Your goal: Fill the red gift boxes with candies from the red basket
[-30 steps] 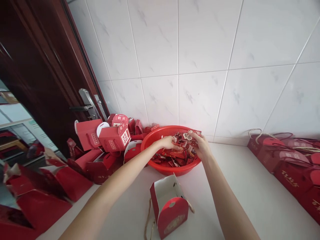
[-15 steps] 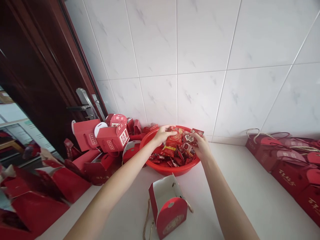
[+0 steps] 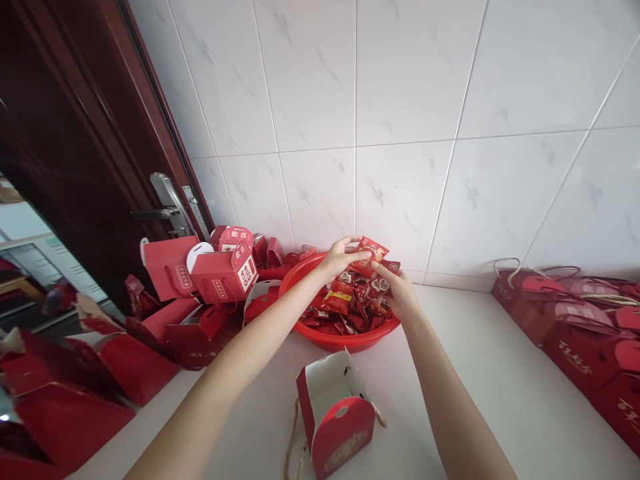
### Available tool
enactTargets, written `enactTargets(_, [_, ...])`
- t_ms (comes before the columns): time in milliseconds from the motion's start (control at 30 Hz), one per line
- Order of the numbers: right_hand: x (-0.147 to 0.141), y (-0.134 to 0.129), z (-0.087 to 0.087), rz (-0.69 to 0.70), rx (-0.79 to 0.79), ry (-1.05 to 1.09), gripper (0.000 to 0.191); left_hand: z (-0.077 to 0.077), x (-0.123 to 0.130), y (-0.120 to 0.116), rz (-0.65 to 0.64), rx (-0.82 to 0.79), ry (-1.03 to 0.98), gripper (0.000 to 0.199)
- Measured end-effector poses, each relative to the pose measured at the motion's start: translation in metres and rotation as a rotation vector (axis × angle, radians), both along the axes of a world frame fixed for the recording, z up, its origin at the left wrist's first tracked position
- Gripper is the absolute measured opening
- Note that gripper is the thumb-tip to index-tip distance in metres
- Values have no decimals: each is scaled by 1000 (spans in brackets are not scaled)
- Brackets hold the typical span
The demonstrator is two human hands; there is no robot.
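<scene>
A red plastic basin (image 3: 345, 343) stands against the tiled wall, filled with small red printed snack packets (image 3: 340, 301). Over its far rim, my left hand (image 3: 341, 260) pinches a red snack packet (image 3: 374, 249) between thumb and fingers. My right hand (image 3: 401, 293), at the basin's right side, is closed on another red packet with white lettering (image 3: 380, 285); its thumb lies close to the left hand's packet. In front of the basin an open red gift box (image 3: 343, 437) with a white inside and rope handles sits on the white surface. Nothing shows inside it.
Red gift boxes crowd the left side, some open (image 3: 120, 367), others with folded tops (image 3: 225, 277). Along the right edge stand rows of closed red boxes (image 3: 570, 353) with cord handles. A dark wooden door (image 3: 75, 100) with a metal handle is at the left.
My left hand has lifted its red packet up and to the right, close to my right hand. My right hand has shifted slightly down, keeping its packet. The open gift box stays put.
</scene>
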State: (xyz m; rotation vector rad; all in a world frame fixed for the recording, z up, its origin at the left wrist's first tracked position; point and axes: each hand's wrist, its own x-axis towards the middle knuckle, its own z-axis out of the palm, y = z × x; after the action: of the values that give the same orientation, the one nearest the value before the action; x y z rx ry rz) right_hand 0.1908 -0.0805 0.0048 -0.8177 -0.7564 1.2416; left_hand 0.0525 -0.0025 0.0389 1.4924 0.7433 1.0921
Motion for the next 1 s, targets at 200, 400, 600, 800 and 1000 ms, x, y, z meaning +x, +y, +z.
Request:
enactTargets(200, [-5, 0, 3, -38, -10, 100, 33, 5, 9, 7, -166, -67, -19, 51])
enactTargets(400, [-4, 3, 0, -79, 6, 151, 25, -4, -2, 21, -152, -213, -41, 39])
enactTargets(600, [2, 7, -3, -130, -40, 204, 25, -41, -4, 27, -203, 155, 633, 18])
enactTargets(800, [1, 4, -1, -133, -38, 257, 21, -50, -3, 25, -213, 412, 983, 38])
enactTargets(1000, [-1, 1, 2, -129, -30, 235, 22, -44, -15, 31, -181, 375, 1042, 17])
